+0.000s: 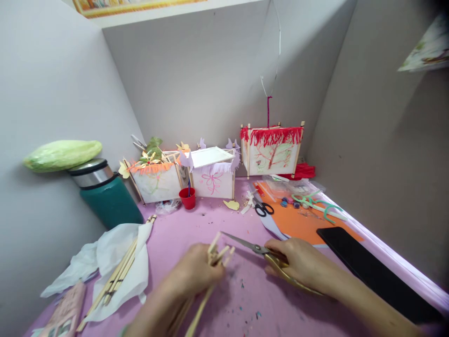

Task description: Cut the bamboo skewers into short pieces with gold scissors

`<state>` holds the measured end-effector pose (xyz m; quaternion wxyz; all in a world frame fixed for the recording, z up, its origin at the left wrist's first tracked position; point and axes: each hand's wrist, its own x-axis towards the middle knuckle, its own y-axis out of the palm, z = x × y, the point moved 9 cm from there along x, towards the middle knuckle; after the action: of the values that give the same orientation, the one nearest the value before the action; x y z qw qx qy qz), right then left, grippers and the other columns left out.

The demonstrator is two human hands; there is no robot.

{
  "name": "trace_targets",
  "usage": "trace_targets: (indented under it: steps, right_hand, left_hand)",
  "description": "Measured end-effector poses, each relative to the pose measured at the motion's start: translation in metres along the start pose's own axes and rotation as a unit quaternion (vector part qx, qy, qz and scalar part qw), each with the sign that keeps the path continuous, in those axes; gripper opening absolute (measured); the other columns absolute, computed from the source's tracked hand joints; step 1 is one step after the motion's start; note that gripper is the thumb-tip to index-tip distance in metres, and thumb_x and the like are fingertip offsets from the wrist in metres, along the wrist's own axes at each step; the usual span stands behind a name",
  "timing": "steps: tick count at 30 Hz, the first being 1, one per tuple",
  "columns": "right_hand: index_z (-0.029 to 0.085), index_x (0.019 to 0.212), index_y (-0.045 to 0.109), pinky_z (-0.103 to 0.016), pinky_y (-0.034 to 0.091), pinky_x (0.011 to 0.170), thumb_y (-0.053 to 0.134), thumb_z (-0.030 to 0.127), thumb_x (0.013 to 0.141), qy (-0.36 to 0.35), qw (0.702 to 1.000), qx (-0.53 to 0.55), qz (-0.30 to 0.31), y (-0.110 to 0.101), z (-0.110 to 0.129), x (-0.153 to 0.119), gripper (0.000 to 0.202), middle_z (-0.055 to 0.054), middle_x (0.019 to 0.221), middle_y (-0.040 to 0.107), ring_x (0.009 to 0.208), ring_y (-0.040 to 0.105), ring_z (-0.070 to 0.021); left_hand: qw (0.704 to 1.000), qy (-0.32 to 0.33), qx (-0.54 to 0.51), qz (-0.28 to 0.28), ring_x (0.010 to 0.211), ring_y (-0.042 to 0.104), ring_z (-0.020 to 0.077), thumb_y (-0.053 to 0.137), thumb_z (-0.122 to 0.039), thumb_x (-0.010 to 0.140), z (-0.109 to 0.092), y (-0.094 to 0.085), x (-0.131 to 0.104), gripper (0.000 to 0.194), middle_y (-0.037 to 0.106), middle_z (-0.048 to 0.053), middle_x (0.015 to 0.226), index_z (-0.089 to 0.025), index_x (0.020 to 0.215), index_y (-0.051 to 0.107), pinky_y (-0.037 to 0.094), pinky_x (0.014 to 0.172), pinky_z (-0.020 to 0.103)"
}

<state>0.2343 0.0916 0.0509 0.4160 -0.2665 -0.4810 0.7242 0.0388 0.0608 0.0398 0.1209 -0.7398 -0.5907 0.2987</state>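
My left hand (196, 269) is closed around a bundle of pale wooden sticks (221, 255). Their short ends poke out past the thumb, and their long ends run down towards the bottom edge. In my right hand (300, 262) is a pair of gold-handled scissors (259, 249), with fingers in the handle. The blades point left, and their tip comes close to the stick ends; whether they touch I cannot tell. Further left, more sticks (122, 269) with dark ties lie on crumpled white paper (140, 252).
Decorated paper lanterns stand at the back: one orange-fringed (154, 182), one lilac (213, 182), one red-fringed (275, 150) below a wire. Around them are a red pot (187, 199), black-handled scissors (264, 209), orange paper (298, 222), a black flat object (368, 267) and a teal bottle (108, 201).
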Motion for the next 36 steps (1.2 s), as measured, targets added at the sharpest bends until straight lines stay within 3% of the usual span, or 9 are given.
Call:
trace_targets:
  steps: [3,6,10,15,20,24,29,33,36]
  right_hand:
    - [0.023,0.069,0.062,-0.022,0.024,0.046,0.069,0.031,0.070,-0.014,0.993,0.042,0.108,0.002,-0.004,-0.010,0.010,0.006,0.058,0.058,0.053,0.049,-0.0115]
    - [0.022,0.071,0.063,-0.022,0.025,0.046,0.073,0.036,0.066,0.016,0.985,0.038,0.165,0.004,-0.017,-0.014,0.018,0.004,0.063,0.061,0.056,0.051,-0.0124]
    - [0.020,0.074,0.063,-0.024,0.025,0.050,0.065,0.036,0.074,0.098,0.993,-0.039,0.048,-0.019,-0.032,-0.008,0.016,-0.001,0.068,0.064,0.059,0.054,-0.0150]
    - [0.023,0.073,0.064,-0.023,0.025,0.049,0.071,0.036,0.069,0.026,0.991,0.026,0.126,0.004,-0.005,-0.012,0.015,0.002,0.067,0.065,0.059,0.056,-0.0141]
    - [0.021,0.078,0.065,-0.025,0.024,0.052,0.066,0.036,0.077,0.125,0.990,-0.058,-0.014,-0.016,-0.028,-0.006,0.015,-0.004,0.071,0.068,0.063,0.059,-0.0188]
    - [0.023,0.083,0.066,-0.024,0.028,0.054,0.068,0.040,0.076,0.089,0.996,-0.002,-0.033,-0.009,-0.020,0.001,0.018,-0.002,0.073,0.068,0.066,0.061,-0.0188]
    - [0.023,0.082,0.064,-0.024,0.030,0.054,0.065,0.037,0.078,0.079,0.995,0.013,-0.062,0.001,-0.012,0.003,0.015,0.000,0.069,0.065,0.063,0.058,-0.0174]
    - [0.023,0.087,0.062,-0.024,0.034,0.056,0.063,0.042,0.079,0.054,0.987,0.111,-0.100,0.001,-0.005,0.003,0.021,0.003,0.064,0.057,0.059,0.050,-0.0142]
    - [0.022,0.094,0.062,-0.022,0.036,0.054,0.061,0.046,0.079,0.038,0.971,0.201,-0.125,0.001,-0.001,0.004,0.029,0.005,0.063,0.051,0.057,0.044,-0.0120]
  left_hand:
    - [0.998,-0.006,-0.055,-0.012,0.031,0.034,0.0088,0.056,-0.023,0.068,0.004,-0.031,-0.003,0.024,0.034,-0.008,0.037,-0.023,0.051,0.039,0.024,0.033,0.020]
    - [0.998,-0.002,-0.065,0.002,0.030,0.032,0.0082,0.054,-0.025,0.068,0.007,-0.031,-0.002,0.024,0.033,-0.009,0.036,-0.023,0.051,0.037,0.023,0.031,0.019]
    - [0.999,0.002,-0.029,0.017,0.031,0.034,0.0085,0.050,-0.019,0.063,0.007,-0.013,0.003,0.018,0.033,-0.009,0.037,-0.022,0.051,0.038,0.025,0.032,0.019]
    - [1.000,0.012,-0.012,0.012,0.034,0.033,0.0076,0.048,-0.017,0.061,0.003,-0.009,0.005,0.015,0.033,-0.009,0.040,-0.022,0.051,0.038,0.024,0.034,0.019]
    - [1.000,-0.020,0.001,-0.012,0.036,0.035,0.0088,0.053,-0.019,0.060,0.005,0.005,0.009,0.014,0.035,-0.008,0.041,-0.022,0.052,0.042,0.025,0.037,0.021]
    - [0.998,-0.033,0.034,-0.039,0.042,0.042,0.0116,0.057,-0.024,0.062,0.011,0.017,0.015,0.010,0.044,-0.006,0.045,-0.021,0.056,0.049,0.028,0.042,0.023]
    - [0.993,0.033,0.073,-0.091,0.056,0.049,0.0139,0.064,-0.028,0.062,0.009,-0.001,0.018,0.011,0.055,-0.003,0.058,-0.019,0.065,0.059,0.031,0.050,0.023]
    - [0.986,0.042,-0.070,-0.143,0.043,0.038,0.0088,0.059,-0.034,0.075,0.003,-0.026,0.010,0.016,0.046,-0.006,0.053,-0.019,0.072,0.056,0.028,0.045,0.021]
    - [0.954,0.110,-0.204,-0.192,0.038,0.030,0.0057,0.057,-0.041,0.082,-0.013,-0.044,-0.004,0.023,0.037,-0.010,0.051,-0.020,0.074,0.051,0.024,0.040,0.019]
